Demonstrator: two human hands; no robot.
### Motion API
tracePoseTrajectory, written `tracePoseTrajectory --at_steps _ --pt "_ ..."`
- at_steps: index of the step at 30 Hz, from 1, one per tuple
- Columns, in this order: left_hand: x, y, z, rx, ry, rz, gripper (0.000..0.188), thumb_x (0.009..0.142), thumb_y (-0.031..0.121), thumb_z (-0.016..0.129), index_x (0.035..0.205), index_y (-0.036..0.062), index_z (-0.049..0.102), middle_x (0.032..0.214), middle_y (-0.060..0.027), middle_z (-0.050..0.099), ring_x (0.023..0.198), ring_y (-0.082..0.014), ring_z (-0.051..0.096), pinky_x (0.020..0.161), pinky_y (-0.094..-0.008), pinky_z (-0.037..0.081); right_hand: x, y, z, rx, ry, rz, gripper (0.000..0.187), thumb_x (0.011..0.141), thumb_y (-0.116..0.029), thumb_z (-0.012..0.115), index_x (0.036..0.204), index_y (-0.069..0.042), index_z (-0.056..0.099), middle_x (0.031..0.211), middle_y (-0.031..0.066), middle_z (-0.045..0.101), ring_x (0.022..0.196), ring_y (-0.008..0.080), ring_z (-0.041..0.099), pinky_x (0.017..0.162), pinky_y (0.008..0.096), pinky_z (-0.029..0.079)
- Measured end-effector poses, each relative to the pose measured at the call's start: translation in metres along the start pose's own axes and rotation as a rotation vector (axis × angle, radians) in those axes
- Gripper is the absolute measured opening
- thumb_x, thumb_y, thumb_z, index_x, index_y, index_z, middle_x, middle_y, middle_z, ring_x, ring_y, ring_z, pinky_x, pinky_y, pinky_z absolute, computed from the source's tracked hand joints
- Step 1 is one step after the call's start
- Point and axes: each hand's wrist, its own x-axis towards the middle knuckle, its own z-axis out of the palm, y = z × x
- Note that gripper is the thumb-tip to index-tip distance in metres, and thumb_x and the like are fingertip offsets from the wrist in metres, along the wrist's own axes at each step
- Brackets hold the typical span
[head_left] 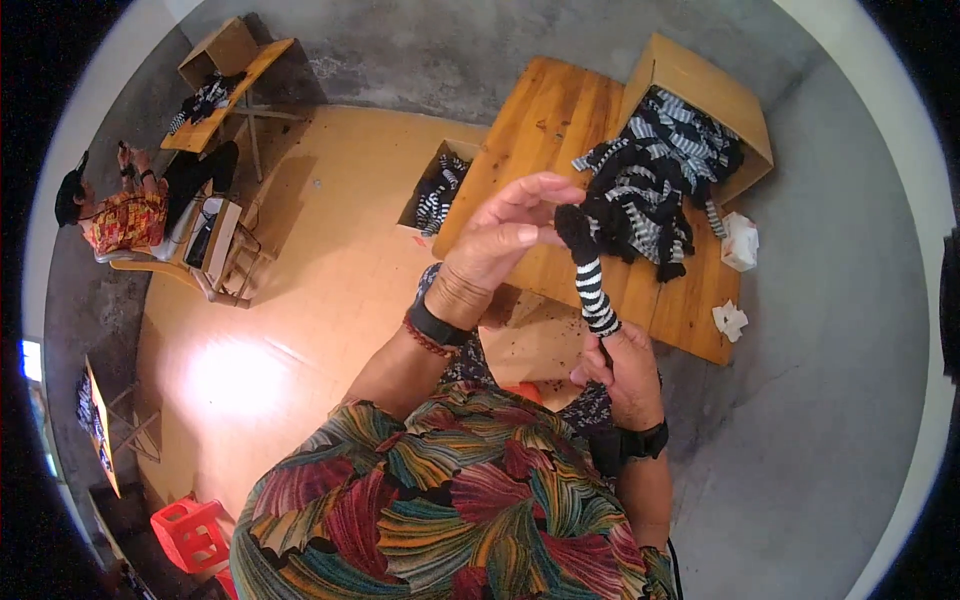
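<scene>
A black-and-white striped knitted sock (593,298) with a solid black end stands upright in front of me, over the near edge of the wooden table. My right hand (630,372) is closed round its lower part; a thin dark piece shows between the fingers there. My left hand (500,232) is raised beside the black end, fingers apart and curved toward it. Whether those fingertips touch the knit I cannot tell. Beyond lies a heap of similar striped knitted pieces (650,190), black, grey and white, spilling from a cardboard box (755,130) onto the table (540,120).
A box of striped pieces (440,190) sits on the floor left of the table. Crumpled white paper (731,320) and a white packet (740,242) lie at its right. Far left, another person (125,215) sits by a small table (235,100). A red stool (190,535) stands lower left.
</scene>
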Motion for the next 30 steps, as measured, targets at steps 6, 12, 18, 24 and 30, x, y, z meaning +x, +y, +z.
tracePoseTrajectory --at_steps 6,12,18,24,30 --pt "-0.001 0.014 0.01 0.376 0.016 -0.193 0.03 0.079 0.019 0.058 0.101 -0.0001 0.054 0.091 -0.0076 0.059 0.085 -0.0161 0.056 0.079 -0.029 0.043 -0.002 -0.004 0.005 -0.063 0.031 0.053 0.026 0.087 -0.026 0.049 0.076 -0.003 0.054 0.053 -0.004 0.043 0.042 0.0026 0.033 0.036 0.0172 0.023" --pt "-0.003 -0.007 0.015 0.26 0.233 -0.067 0.014 0.085 0.018 0.051 0.089 0.0051 0.052 0.076 -0.0011 0.056 0.069 -0.0082 0.051 0.064 -0.0215 0.042 -0.004 -0.003 0.004 -0.086 0.028 -0.059 0.021 0.086 -0.019 0.049 0.078 -0.002 0.056 0.054 -0.0038 0.044 0.042 0.0026 0.033 0.037 0.0167 0.022" --pt "-0.011 -0.021 0.018 0.122 0.338 -0.02 0.019 0.082 0.023 0.056 0.09 0.0066 0.049 0.07 0.0003 0.053 0.054 -0.0067 0.047 0.045 -0.0194 0.038 -0.003 -0.002 0.017 -0.044 0.078 0.015 0.018 0.085 -0.017 0.052 0.076 -0.003 0.057 0.056 -0.0037 0.046 0.044 0.0019 0.036 0.038 0.016 0.023" --pt "-0.007 0.011 0.018 0.386 0.158 -0.173 0.01 0.081 0.014 0.057 0.086 0.0067 0.052 0.075 0.0014 0.054 0.061 -0.0036 0.044 0.054 -0.0172 0.036 -0.002 -0.009 0.011 -0.098 0.06 -0.005 0.018 0.084 -0.018 0.055 0.074 -0.003 0.057 0.056 -0.0043 0.047 0.048 0.002 0.039 0.041 0.0165 0.028" --pt "-0.002 0.025 0.025 0.448 0.05 -0.202 0.008 0.079 0.009 0.058 0.078 0.0056 0.051 0.078 0.0017 0.051 0.071 -0.0066 0.046 0.065 -0.0214 0.039 -0.003 0.002 -0.008 -0.375 0.07 -0.184 0.022 0.083 -0.017 0.055 0.07 0.0 0.058 0.056 -0.0043 0.046 0.049 0.0036 0.04 0.044 0.0191 0.03"
